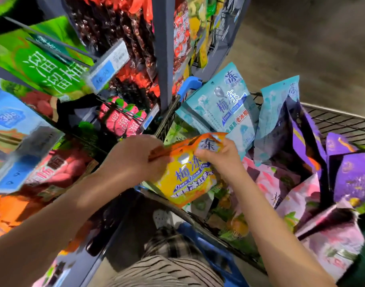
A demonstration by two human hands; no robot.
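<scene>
An orange and yellow snack bag (187, 175) with blue lettering hangs over the near edge of a wire shopping cart (339, 121). My left hand (136, 156) grips the bag's upper left edge. My right hand (221, 156) pinches its top right corner between thumb and fingers. Both forearms reach in from the bottom of the view. The cart holds several more bags: light blue ones (221, 104) upright at the back, purple ones (301, 137) on the right, pink ones (285, 189) underneath.
Store shelving stands to the left, with hanging green bags (40, 65), dark red packets (119, 32), pink packets (121, 119) and a price tag (107, 69). A grey upright post (164, 48) rises beside the cart. Bare floor (312, 48) lies beyond the cart.
</scene>
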